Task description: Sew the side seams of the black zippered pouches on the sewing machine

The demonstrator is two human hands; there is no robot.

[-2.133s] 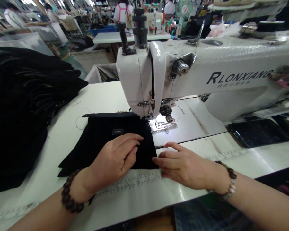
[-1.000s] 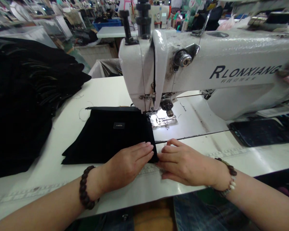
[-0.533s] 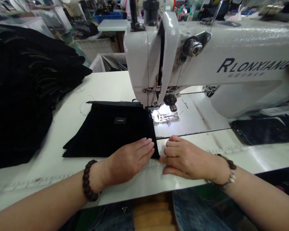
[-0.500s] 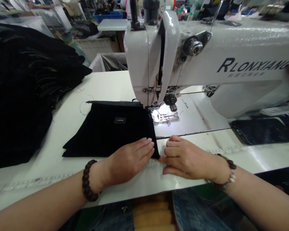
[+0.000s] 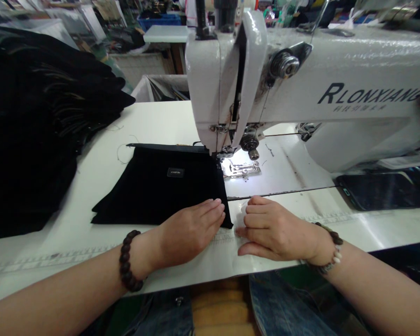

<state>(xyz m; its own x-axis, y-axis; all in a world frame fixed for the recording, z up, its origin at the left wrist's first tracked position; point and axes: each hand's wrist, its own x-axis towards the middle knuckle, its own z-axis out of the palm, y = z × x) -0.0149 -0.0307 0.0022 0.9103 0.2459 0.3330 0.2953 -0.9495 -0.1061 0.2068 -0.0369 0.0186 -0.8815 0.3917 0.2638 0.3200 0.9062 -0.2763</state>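
The left hand (image 5: 189,232) lies palm down with its fingers straight and side by side, fingertips pressing the near right corner area of a labelled black fabric panel (image 5: 154,189) without gripping it; its forearm comes in from the near left, a dark bead bracelet (image 5: 128,261) at the wrist. The right hand (image 5: 278,228) rests just right of that corner, fingers curled under and thumb toward the near side; whether it pinches anything I cannot tell. The panel lies flat on the white tabletop (image 5: 154,119), its right edge running from the near corner up to the lit needle area of the white sewing machine (image 5: 301,79), its near edge just beyond a printed ruler scale (image 5: 73,254). White surface shows between the panel's left edge and a heap of black pieces (image 5: 38,130) at far left, and along the near edge of the tabletop. To the right, beyond the right hand, a phone (image 5: 381,190) lies under the machine's arm.
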